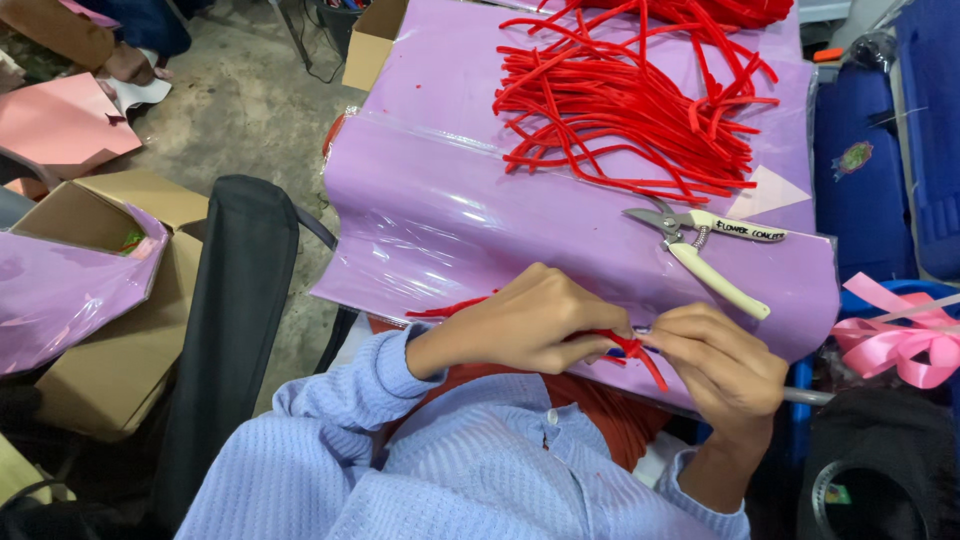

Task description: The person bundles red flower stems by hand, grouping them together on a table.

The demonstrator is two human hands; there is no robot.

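Observation:
My left hand (pixel 535 325) and my right hand (pixel 725 365) meet at the near edge of a purple plastic-covered sheet (pixel 440 210). Both pinch the same red fuzzy stem (pixel 630 348), which bends between my fingers; one red end trails left behind my left wrist. A big heap of the same red stems (pixel 630 95) lies further up the sheet. Cream-handled snips (pixel 705 250) rest just beyond my right hand, blades pointing left. My pale blue knitted sleeves fill the bottom of the view.
An open cardboard box (pixel 120 300) with purple sheet stands on the floor at left, beside a black chair back (pixel 235 320). Pink ribbon (pixel 900 340) lies at right, below blue cases (pixel 865 160). A small cardboard box (pixel 372 40) sits at the sheet's far left corner.

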